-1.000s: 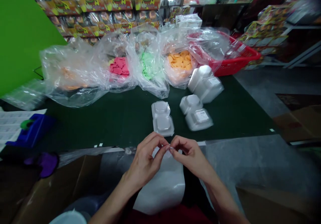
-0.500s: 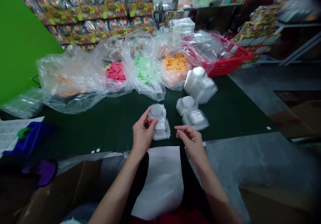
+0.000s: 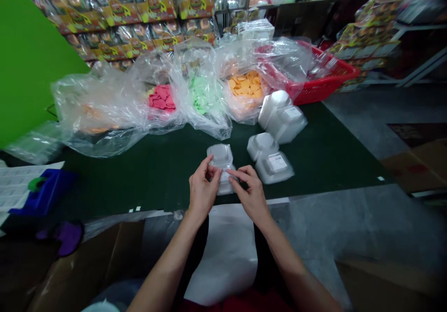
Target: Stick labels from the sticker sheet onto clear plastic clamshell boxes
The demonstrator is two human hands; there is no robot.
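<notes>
A clear plastic clamshell container (image 3: 220,152) with two bulging halves sits at the front of the dark green table, a small white label (image 3: 225,176) over its near half. My left hand (image 3: 203,185) closes its thumb and fingers at the label's left side, with the index finger by the container's left edge. From the other side, my right hand (image 3: 250,192) has thumb and index finger drawn together at the label's right edge. Whether the label is fully stuck down I cannot tell. To the right lies another labelled container (image 3: 277,163), with a stack of containers (image 3: 284,116) behind it.
Plastic bags holding red pieces (image 3: 162,98), green pieces (image 3: 199,94) and orange pieces (image 3: 246,86) line the back. A red basket (image 3: 323,88) stands at the back right. A blue tape dispenser (image 3: 45,193) sits left. White paper (image 3: 226,251) covers my lap.
My right hand has moved left and forward from beside the container to the label. My left hand stays at the label's left side, shifted slightly.
</notes>
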